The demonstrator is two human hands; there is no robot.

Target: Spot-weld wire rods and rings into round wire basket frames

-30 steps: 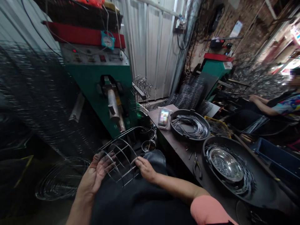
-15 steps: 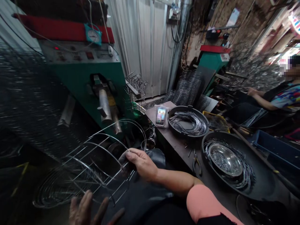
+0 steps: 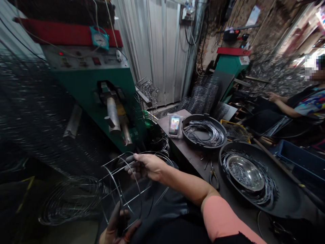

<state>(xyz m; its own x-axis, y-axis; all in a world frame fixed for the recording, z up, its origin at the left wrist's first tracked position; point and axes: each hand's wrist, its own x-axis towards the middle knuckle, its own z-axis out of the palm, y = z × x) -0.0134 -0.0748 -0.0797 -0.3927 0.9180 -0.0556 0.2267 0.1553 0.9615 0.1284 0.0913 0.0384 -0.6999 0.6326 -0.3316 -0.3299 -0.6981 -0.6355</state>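
Note:
A wire basket frame (image 3: 127,183) of thin curved hoops and straight rods hangs over my lap. My right hand (image 3: 146,166) is closed on its upper hoop. At the bottom edge my left hand (image 3: 119,228) pinches the frame's lower wires, fingers closed. Straight ahead stands a green machine (image 3: 101,91) with a red top and a metal electrode arm.
A dark bench (image 3: 188,156) on my right carries a phone (image 3: 175,124), a black tray of wire rings (image 3: 204,132), pliers (image 3: 212,174) and a large black tray with a steel bowl (image 3: 245,173). Wire coils (image 3: 68,203) lie on the floor left. Another person's arm (image 3: 281,103) rests far right.
The wire frame has turned and moved closer over my lap. My right hand rose to the top hoop. My left hand, open half a second ago, has closed on the lower wires.

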